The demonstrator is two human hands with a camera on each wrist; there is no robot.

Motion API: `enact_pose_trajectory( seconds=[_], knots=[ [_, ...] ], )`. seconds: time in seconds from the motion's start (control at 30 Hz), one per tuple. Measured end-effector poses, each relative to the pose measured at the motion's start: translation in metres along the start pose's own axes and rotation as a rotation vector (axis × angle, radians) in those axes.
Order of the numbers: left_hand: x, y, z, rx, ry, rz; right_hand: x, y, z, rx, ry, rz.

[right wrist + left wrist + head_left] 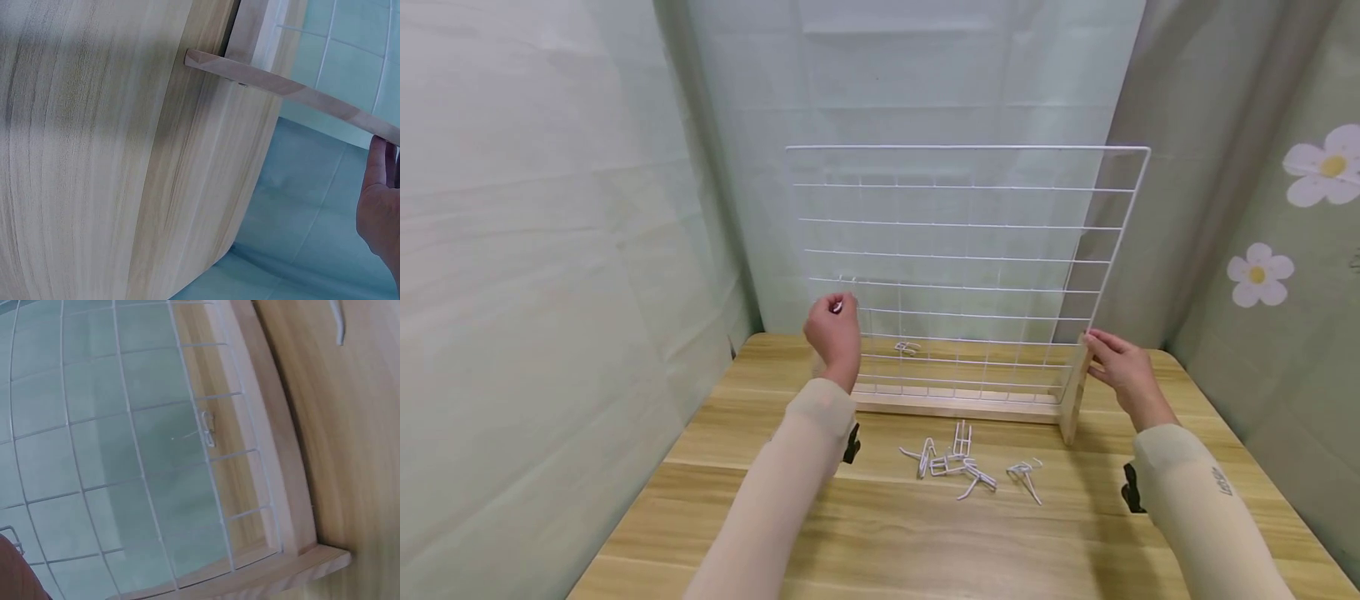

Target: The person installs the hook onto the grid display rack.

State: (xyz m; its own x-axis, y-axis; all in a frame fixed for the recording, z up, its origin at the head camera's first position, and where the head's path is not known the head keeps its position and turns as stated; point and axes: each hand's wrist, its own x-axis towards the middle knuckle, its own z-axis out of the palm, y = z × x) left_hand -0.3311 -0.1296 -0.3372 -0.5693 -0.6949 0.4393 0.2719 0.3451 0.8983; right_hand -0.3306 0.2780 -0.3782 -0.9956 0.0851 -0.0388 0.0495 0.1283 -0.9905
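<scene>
A white wire grid panel (pixel 970 224) stands upright in a pale wooden base with side posts. My left hand (pixel 835 335) is at the panel's left part, pinching a white wire hook (pixel 847 279) whose upper ends are at a horizontal wire. In the left wrist view, a bit of that hook (pixel 12 536) shows beside a finger (pixel 15 575). My right hand (pixel 1126 372) grips the top of the right wooden post (pixel 1076 400) between thumb and fingers. The right wrist view shows its fingertips against the post (pixel 269 79).
Several white wire hooks (pixel 949 465) lie in a loose cluster on the wooden table (pixel 880 542) before the base. Another hook (pixel 1022 472) lies to their right. One more hook (pixel 907 347) shows through the lower wires. Pale green curtains (pixel 550 250) surround the table.
</scene>
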Motion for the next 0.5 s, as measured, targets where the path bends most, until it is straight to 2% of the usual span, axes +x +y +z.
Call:
enact_pose_trajectory(
  seconds=[0.27, 0.5],
  knots=[
    [0.0052, 0.0066, 0.0014, 0.015, 0.013, -0.006, -0.0001, 0.0004, 0.0007, 0.032, 0.004, 0.001],
    [0.0065, 0.0051, 0.0016, 0.052, -0.031, -0.047, -0.0011, 0.0012, 0.0011, 0.051, 0.000, 0.000]
  ],
)
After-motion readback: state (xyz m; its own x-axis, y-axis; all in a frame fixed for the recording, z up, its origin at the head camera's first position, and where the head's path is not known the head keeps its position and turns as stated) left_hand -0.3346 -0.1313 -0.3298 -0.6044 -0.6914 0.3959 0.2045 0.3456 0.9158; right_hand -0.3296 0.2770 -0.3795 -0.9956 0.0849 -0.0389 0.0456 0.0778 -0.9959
